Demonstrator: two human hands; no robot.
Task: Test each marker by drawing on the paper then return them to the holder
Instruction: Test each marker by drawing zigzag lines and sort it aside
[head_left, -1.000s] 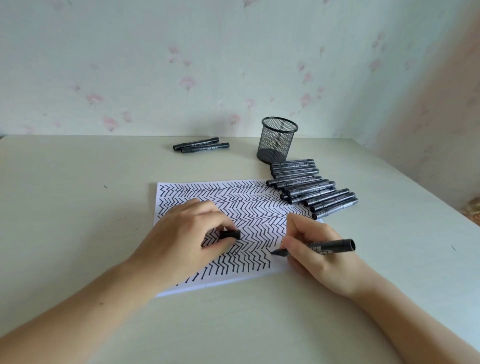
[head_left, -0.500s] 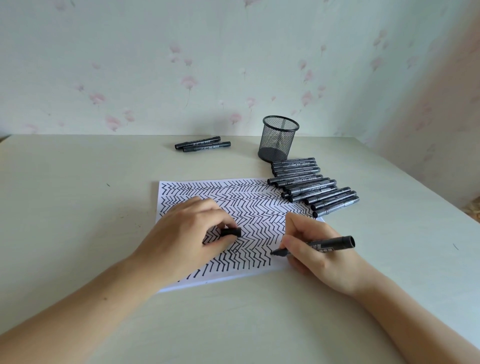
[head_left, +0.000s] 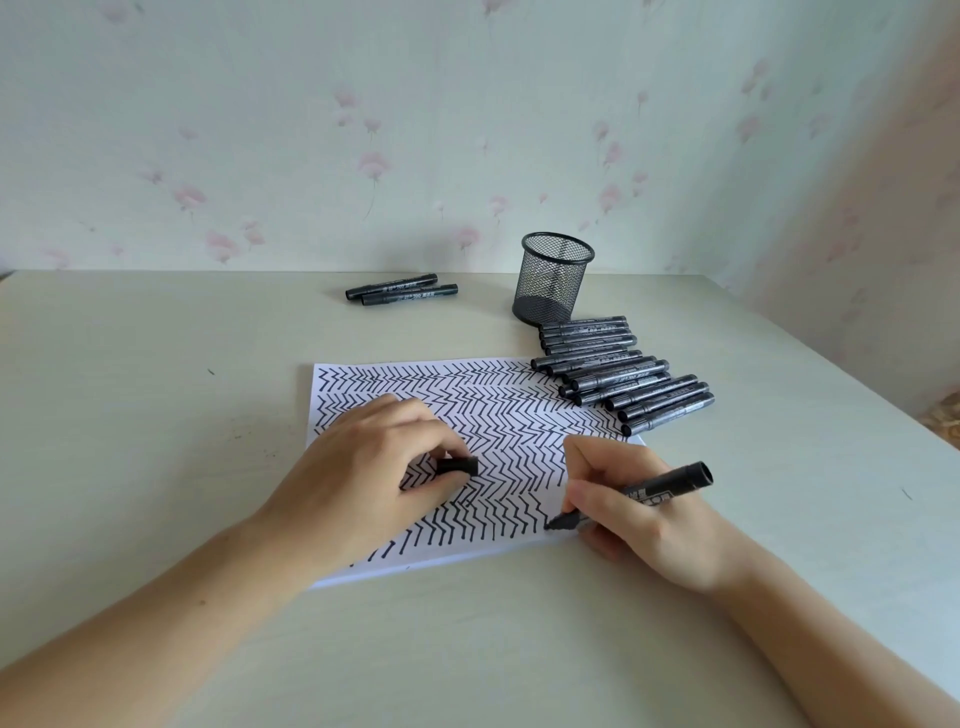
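Observation:
A white sheet of paper (head_left: 498, 410) lies on the table, covered with rows of black zigzag strokes. My right hand (head_left: 639, 519) grips an uncapped black marker (head_left: 660, 486) with its tip on the paper's lower right corner. My left hand (head_left: 363, 478) rests on the sheet and pinches the marker's black cap (head_left: 457, 466). A black mesh holder (head_left: 553, 280) stands upright behind the paper. Several capped black markers (head_left: 618, 371) lie in a row between the holder and the sheet's right edge.
Two more capped black markers (head_left: 402, 291) lie side by side at the back of the pale table (head_left: 156, 389), left of the holder. A flower-patterned wall stands behind the table and runs down its right side.
The marker tip in my right hand has drawn a short stroke near the paper's lower right corner. My left hand with the cap has stayed in place.

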